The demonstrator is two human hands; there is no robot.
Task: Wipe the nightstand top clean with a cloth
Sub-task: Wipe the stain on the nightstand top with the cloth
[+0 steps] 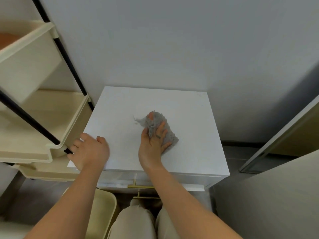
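The white nightstand top (189, 118) fills the middle of the view, set against the wall. A grey textured cloth (166, 130) lies on it right of centre, bunched between the fingers of my right hand (153, 145), which presses it flat onto the surface. A thin corner of the cloth sticks out to the left. My left hand (89, 152) rests on the top's front left corner, fingers curled over the left edge and holding nothing else.
A cream tiered rack (39, 118) with black poles stands close on the left, almost touching the nightstand. Gold drawer handles (138, 186) show below the front edge. A cream bin (103, 213) sits by my knees. A sliding door frame (276, 144) is on the right.
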